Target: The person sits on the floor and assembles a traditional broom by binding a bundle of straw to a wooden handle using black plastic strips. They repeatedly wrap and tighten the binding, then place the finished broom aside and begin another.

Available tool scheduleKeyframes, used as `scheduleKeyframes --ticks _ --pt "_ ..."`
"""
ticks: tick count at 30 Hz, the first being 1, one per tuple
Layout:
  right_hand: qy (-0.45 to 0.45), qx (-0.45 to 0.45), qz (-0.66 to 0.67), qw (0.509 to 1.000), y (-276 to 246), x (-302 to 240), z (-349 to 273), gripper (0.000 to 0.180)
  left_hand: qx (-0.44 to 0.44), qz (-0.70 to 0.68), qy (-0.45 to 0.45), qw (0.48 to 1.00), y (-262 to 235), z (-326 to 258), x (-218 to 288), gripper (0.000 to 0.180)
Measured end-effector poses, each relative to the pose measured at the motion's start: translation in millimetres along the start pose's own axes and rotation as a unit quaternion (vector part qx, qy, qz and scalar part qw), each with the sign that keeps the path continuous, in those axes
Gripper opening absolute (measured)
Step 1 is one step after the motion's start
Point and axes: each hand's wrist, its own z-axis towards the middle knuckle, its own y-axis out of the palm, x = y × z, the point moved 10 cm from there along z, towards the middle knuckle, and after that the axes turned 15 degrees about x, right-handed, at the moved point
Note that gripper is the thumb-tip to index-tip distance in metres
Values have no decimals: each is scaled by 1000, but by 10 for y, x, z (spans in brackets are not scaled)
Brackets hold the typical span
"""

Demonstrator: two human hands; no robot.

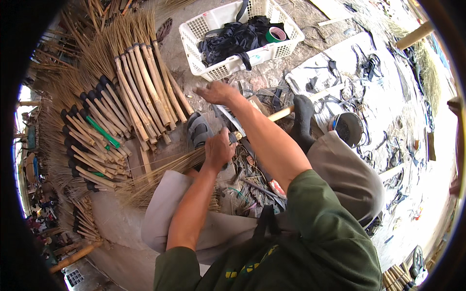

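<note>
- Two bare hands work over a half-made broom lying across our lap, in the near middle of the scene.
- Our left hand point(219, 149) has its fingers wrapped tight around the broom's neck point(232, 137), where the straw bundle point(160, 175) fans out to the left.
- Our right hand point(217, 91) reaches farther out with fingers loosely spread, palm down, just short of the white basket point(204, 30); we cannot tell whether it grips anything.
- The broom's pale stick point(281, 113) runs right, past a dark sock.
- Finished brooms point(141, 87) lie piled on the floor at far left.
</note>
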Motion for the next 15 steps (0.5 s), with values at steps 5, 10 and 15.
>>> scheduleKeyframes --ticks 5,10,15 --pt "36 405 254 877 -973 579 -1425 36 -197 67 -15 978 334 158 -137 44" --pt "162 312 375 857 386 1279 -2297 30 -376 -82 -155 910 571 99 -256 25" --pt "159 72 504 846 1093 1187 -1971 32 -402 -154 -219 876 581 22 -256 40"
